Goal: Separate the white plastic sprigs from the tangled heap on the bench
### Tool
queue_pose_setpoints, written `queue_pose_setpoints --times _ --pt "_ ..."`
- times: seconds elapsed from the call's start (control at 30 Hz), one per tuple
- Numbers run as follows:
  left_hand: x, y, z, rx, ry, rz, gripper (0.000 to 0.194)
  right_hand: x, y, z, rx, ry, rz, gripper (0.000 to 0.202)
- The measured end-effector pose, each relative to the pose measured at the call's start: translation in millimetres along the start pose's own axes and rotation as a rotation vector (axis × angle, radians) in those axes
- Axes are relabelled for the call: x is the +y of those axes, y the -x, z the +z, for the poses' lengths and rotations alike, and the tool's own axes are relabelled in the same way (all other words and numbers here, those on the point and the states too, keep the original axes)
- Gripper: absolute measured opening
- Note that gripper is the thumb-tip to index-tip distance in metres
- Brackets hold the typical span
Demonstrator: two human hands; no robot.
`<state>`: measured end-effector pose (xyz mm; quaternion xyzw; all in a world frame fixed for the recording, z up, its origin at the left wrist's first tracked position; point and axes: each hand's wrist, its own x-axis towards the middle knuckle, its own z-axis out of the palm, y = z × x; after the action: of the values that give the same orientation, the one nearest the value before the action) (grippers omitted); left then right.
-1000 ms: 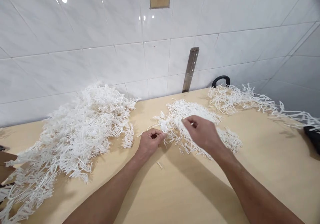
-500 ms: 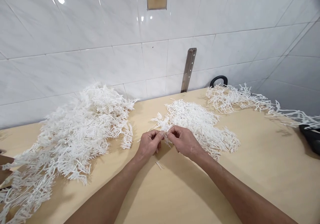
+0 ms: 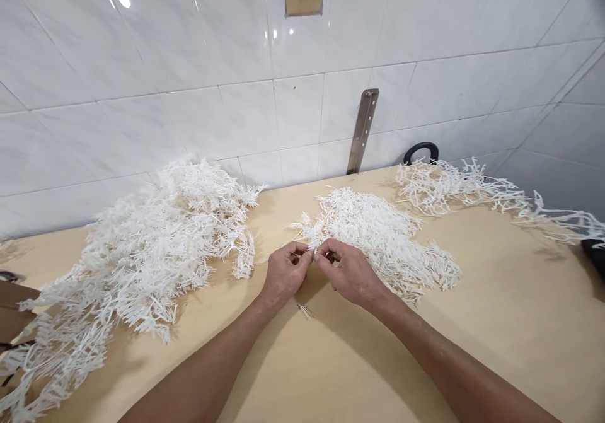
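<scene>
A small white plastic sprig (image 3: 312, 248) pinched between both hands, at the near edge of the middle heap.

The left hand (image 3: 283, 273) and right hand (image 3: 347, 273) meet fingertip to fingertip, fingers curled closed on it (probably one piece; too small to tell). The flat middle heap of white plastic sprigs (image 3: 382, 237) lies just behind the hands on the pale wooden table (image 3: 496, 322); a larger heap of white sprigs (image 3: 155, 240) sits left of the middle heap.

Piles set around the hands on the table (image 3: 359, 372).
A large pile (image 3: 142, 253) is spread left of the left hand (image 3: 283, 272); a smaller pile (image 3: 382, 234) lies behind the right hand (image 3: 347, 275); a loose piece (image 3: 305, 311) is placed before them.
</scene>
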<state>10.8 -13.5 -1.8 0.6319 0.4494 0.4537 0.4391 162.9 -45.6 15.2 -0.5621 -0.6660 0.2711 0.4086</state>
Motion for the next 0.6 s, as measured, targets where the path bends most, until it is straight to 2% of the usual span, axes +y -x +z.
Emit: queue_pose_setpoints --times 0.1,0.17,0.23,0.33,0.43,0.6 --pt "2 1 0.5 0.028 0.07 -0.091 0.015 0 2 4 0.058 0.071 -0.15 0.011" --pt "3 0 0.1 0.006 0.14 -0.145 0.02 0 2 5 0.099 0.089 -0.202 0.012" --pt "5 -1 -1.0 -0.027 0.215 -0.175 0.026 1 2 5 0.133 0.058 -0.181 0.013" --pt "9 -2 -2.7 -0.084 0.289 -0.217 0.032 3 0 2 0.149 -0.023 -0.074 0.016" --pt "11 -2 -3.3 -0.141 0.323 -0.262 0.036 5 -2 -2 0.096 -0.125 0.006 0.019" --pt "11 -1 -3.1 -0.118 0.372 -0.274 0.039 7 -4 -5 -0.055 -0.211 0.012 0.021"
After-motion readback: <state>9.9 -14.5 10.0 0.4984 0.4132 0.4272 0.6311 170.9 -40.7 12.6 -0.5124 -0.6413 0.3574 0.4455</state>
